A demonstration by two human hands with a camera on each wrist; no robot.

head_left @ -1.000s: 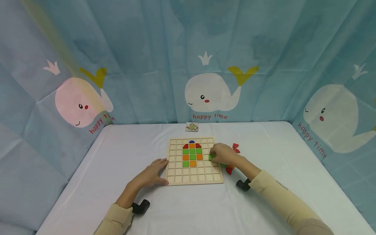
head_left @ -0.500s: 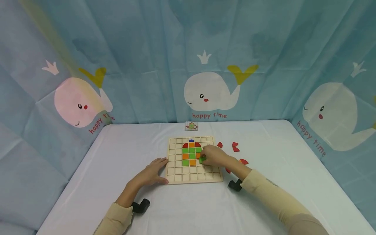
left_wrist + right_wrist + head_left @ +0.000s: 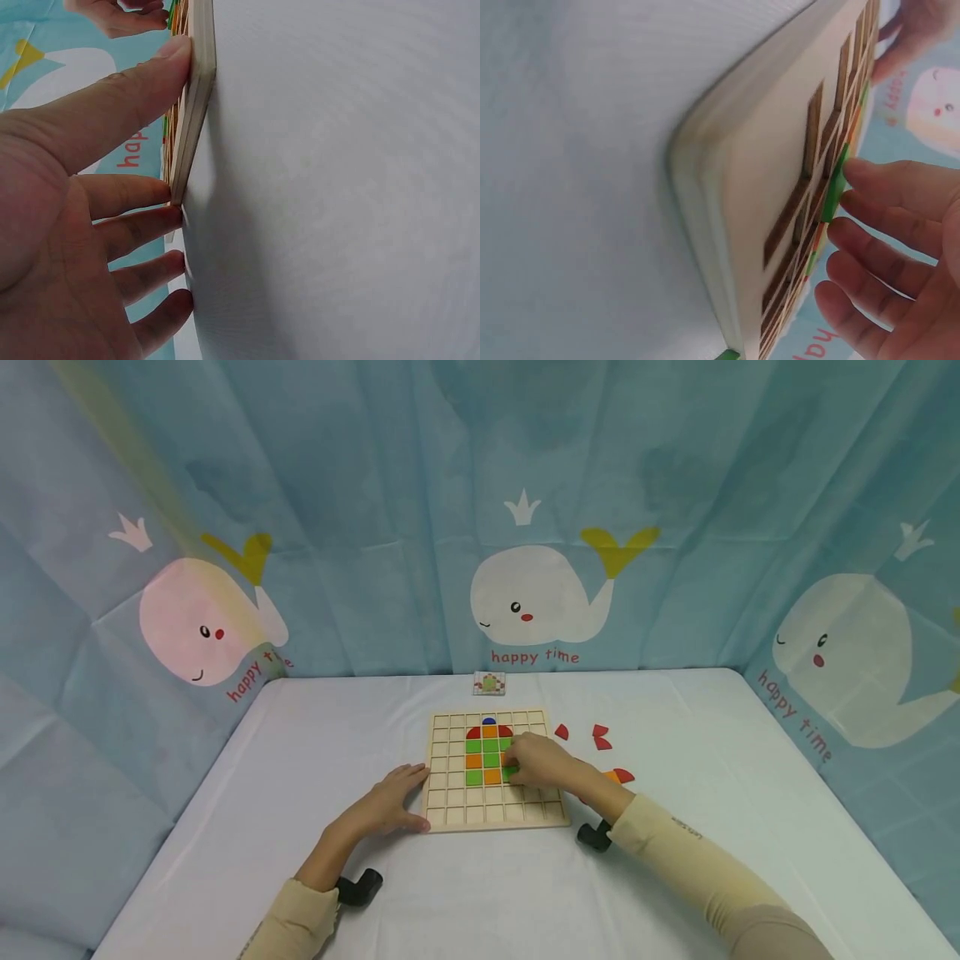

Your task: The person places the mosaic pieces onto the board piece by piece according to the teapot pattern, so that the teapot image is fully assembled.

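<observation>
A wooden grid board (image 3: 455, 795) lies on the white table with green, orange, red and blue tiles in its middle cells. My left hand (image 3: 386, 800) rests at the board's left edge, fingers spread. In the left wrist view its thumb (image 3: 146, 90) touches the board's edge. Over the right end of the lowest tile row, my right hand (image 3: 542, 762) pinches a green square tile (image 3: 835, 187) between thumb and index finger. The tile is at its cell, slightly raised in the right wrist view. The hand partly hides the tiles beneath it.
Loose red quarter-round tiles (image 3: 602, 742) lie right of the board, with an orange tile (image 3: 613, 777) nearer, partly behind the right forearm. A small pattern card (image 3: 489, 683) lies beyond the board. A whale-print curtain (image 3: 360, 593) surrounds the table.
My right hand has moved left from the board's right side with the green tile, then lowered it to the cell right of the orange tile. The left hand has stayed still.
</observation>
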